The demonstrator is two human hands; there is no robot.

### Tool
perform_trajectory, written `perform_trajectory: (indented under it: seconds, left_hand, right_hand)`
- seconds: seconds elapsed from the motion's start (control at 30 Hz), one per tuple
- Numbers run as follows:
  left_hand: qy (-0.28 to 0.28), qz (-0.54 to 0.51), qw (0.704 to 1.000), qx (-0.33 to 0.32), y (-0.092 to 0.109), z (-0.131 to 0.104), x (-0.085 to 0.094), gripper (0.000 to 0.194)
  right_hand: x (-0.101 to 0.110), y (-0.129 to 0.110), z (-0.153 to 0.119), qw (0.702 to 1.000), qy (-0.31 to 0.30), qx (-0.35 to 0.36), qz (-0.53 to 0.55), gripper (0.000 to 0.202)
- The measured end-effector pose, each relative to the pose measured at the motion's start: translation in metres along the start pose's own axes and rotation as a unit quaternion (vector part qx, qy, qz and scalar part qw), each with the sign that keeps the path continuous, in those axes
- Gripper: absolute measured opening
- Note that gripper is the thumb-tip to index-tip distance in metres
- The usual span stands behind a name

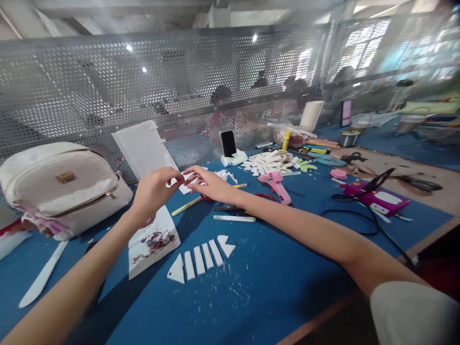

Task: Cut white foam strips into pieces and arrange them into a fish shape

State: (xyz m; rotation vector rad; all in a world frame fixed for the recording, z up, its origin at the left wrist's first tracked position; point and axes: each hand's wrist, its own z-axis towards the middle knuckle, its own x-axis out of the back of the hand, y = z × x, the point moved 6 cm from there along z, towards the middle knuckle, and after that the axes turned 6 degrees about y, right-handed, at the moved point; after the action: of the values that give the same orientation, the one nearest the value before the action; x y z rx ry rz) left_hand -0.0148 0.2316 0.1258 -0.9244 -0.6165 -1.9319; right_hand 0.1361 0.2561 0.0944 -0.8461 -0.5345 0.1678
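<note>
My left hand is raised over the table, thumb and index finger pinched together; anything between them is too small to make out. Close beside it on the right, my right hand has its fingers bent and apart, fingertips nearly meeting the left ones, with nothing visible in it. Below the left hand lies a white paper with colourful beads. Nearer to me, white cut pieces lie in a row like a fish: a pointed head piece, several strips and a notched tail.
A white backpack stands at left, near a white plastic knife. Beyond the hands are a phone and a pile of white pieces. A pink glue gun and purple power strip with a black cable lie right.
</note>
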Motion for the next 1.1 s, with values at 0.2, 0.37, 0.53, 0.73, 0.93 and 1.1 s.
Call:
perform_trajectory:
  seconds: [0.2, 0.37, 0.53, 0.73, 0.93, 1.1]
  left_hand:
    - [0.094, -0.090, 0.991, 0.027, 0.010, -0.032, 0.046, 0.023]
    - [0.160, -0.158, 0.968, 0.112, 0.004, -0.079, 0.085, 0.018]
    - [0.152, -0.161, 0.971, 0.094, 0.010, -0.118, 0.095, 0.008]
    - [0.045, -0.060, 0.991, -0.112, 0.033, -0.155, 0.049, 0.011]
    - [0.000, -0.040, 0.987, -0.158, 0.041, -0.167, 0.026, 0.010]
    - [-0.032, -0.042, 0.985, -0.165, 0.039, -0.167, 0.022, 0.013]
  right_hand:
    - [0.012, -0.018, 0.004, 0.999, 0.030, 0.020, 0.015, 0.015]
    - [0.036, -0.059, -0.006, 0.999, 0.031, 0.044, 0.008, 0.014]
    - [0.046, -0.058, -0.045, 0.999, 0.022, -0.032, 0.018, 0.015]
    - [0.035, -0.030, -0.105, 0.989, -0.091, -0.019, -0.119, 0.014]
    - [0.021, -0.018, -0.133, 0.961, -0.140, 0.029, -0.235, 0.018]
    - [0.017, -0.008, -0.136, 0.955, -0.155, 0.029, -0.251, 0.015]
